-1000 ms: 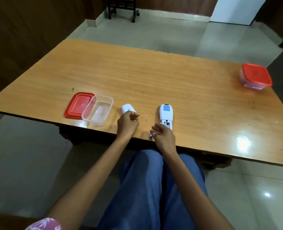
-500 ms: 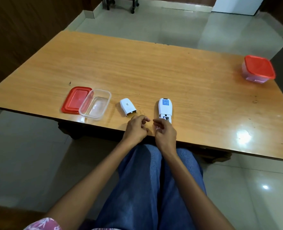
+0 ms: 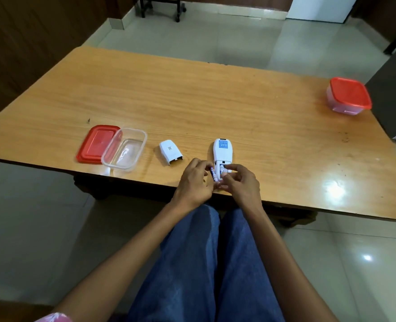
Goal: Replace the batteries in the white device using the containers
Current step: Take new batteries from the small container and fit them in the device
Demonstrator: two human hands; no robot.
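White device (image 3: 223, 152) is lying face-down near the front edge of the wooden table (image 3: 215, 101), battery bay open toward the person. Only one view, head cam. Left hand (image 3: 193, 183) is pinching a battery (image 3: 212, 174) between thumb and fingertips, holding it at the left edge of the bay, angled, apparently not seated. Right hand (image 3: 241, 182) is bracing the bay end of the device, fingers curled, index and thumb touching the bay; it looks like a second cell is sitting in the right slot, too small to confirm. Battery cover (image 3: 171, 152) is lying loose just left of the device. Open clear box (image 3: 124, 148) is sitting further left with its red lid (image 3: 94, 144) tucked beside and partly under it; box looks empty. Closed red-lidded box (image 3: 349, 96) is sitting at the far right, well apart. Whether the cell is going in or coming out, can't tell from this. Either way: keep the right hand pinning the device so it isn't sliding off the edge, work the spring end first, check polarity marks. Versus half a second ago: both hands were just short of the device with no battery visible; now they're on the bay with the cell showing. Cover and boxes unchanged.
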